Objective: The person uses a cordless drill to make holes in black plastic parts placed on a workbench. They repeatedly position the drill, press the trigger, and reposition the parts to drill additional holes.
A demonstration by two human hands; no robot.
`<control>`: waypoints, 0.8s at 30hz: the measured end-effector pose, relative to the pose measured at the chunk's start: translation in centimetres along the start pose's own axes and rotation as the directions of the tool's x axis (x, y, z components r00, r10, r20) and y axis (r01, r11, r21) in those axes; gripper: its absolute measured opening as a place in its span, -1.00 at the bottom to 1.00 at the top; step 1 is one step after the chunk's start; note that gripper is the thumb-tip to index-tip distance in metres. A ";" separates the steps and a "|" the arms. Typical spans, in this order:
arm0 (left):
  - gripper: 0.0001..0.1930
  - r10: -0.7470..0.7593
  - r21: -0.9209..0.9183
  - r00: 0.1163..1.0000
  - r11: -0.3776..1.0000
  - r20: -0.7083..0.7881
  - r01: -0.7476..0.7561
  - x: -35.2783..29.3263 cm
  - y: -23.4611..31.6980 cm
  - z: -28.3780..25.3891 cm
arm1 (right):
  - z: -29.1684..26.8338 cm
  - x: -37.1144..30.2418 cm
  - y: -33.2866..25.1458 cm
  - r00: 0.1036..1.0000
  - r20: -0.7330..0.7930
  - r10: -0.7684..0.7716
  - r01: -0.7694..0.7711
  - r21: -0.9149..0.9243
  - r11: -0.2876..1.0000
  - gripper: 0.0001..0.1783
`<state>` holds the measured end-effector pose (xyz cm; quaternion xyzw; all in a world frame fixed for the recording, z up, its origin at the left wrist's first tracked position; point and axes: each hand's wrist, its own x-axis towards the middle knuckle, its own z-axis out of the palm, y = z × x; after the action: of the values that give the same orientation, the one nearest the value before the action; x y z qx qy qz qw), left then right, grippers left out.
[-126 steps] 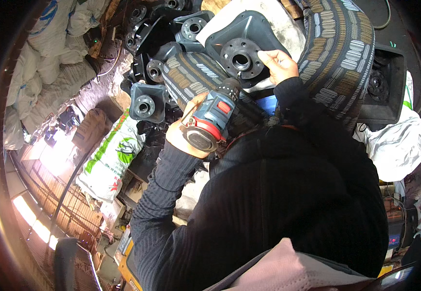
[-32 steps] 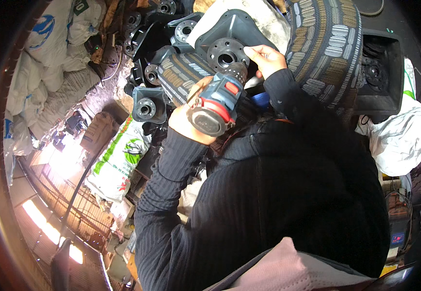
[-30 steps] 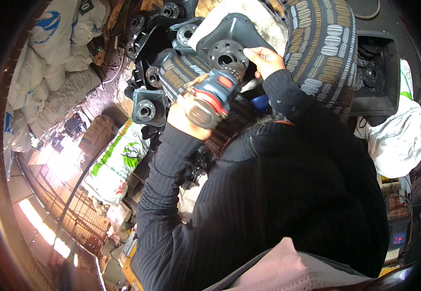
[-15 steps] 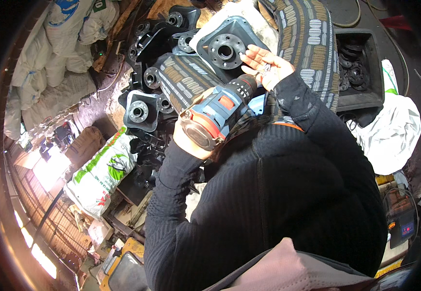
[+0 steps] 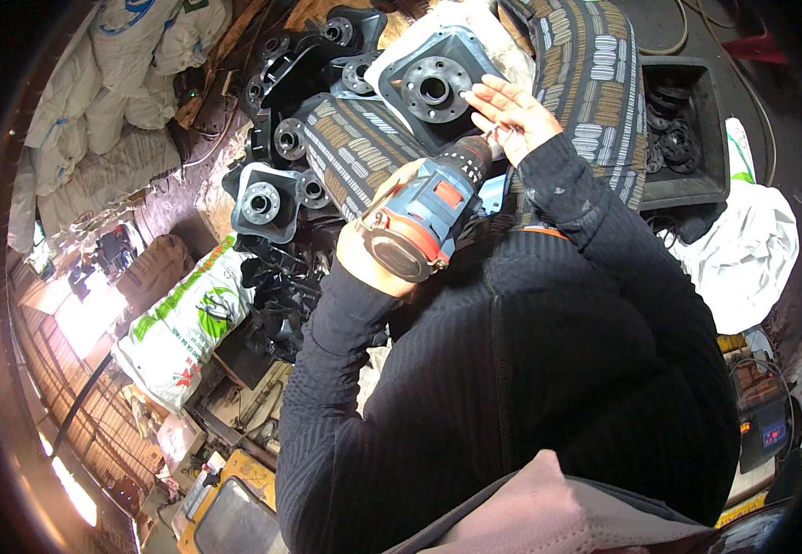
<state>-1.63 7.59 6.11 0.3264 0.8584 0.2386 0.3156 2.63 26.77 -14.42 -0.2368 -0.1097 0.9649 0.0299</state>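
Note:
My left hand [image 5: 378, 263] is wrapped round a blue, black and orange cordless drill [image 5: 429, 217]. The drill's dark chuck points up and right, toward my right hand [image 5: 516, 118]. That hand is cupped, palm up, its fingers reaching left, with small shiny metal pieces in the palm that are too small to name surely. Just beyond the fingers, a black square-flanged part [image 5: 433, 88] with a round, holed hub lies face up on white material between my knees. My right fingertips are near its right edge; whether they touch it I cannot tell.
Similar black hub parts [image 5: 263, 203] are piled at the left beside my patterned trouser leg [image 5: 364, 148]. A black tub [image 5: 710, 189] on the right holds dark round parts. A white bag [image 5: 747, 258] lies near it, and a white-green sack [image 5: 184, 323] stands at the left.
The drill and my left hand have shifted slightly right. My right hand has barely moved, and the view has shifted a little.

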 end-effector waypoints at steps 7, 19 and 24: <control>-0.58 -0.068 0.023 0.993 0.998 0.099 0.066 -0.2 -0.2 -0.8 | -0.4 0.7 0.8 0.998 0.065 -0.004 0.013 -0.124 0.992 -0.52; -0.61 0.005 0.239 0.995 0.971 0.104 -0.030 0.8 -1.7 -1.9 | 1.9 0.8 -0.4 0.997 -0.009 0.077 -0.077 -0.166 0.983 -0.60; -0.65 0.333 0.569 0.937 0.753 0.103 -0.330 2.3 -2.2 -3.7 | -1.8 2.3 -0.3 0.998 -0.058 0.040 -0.031 0.150 0.988 -0.61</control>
<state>-6.47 7.00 6.33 0.5527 0.8191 0.0195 0.1522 1.46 27.64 -16.89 -0.2650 -0.0321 0.9631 0.0337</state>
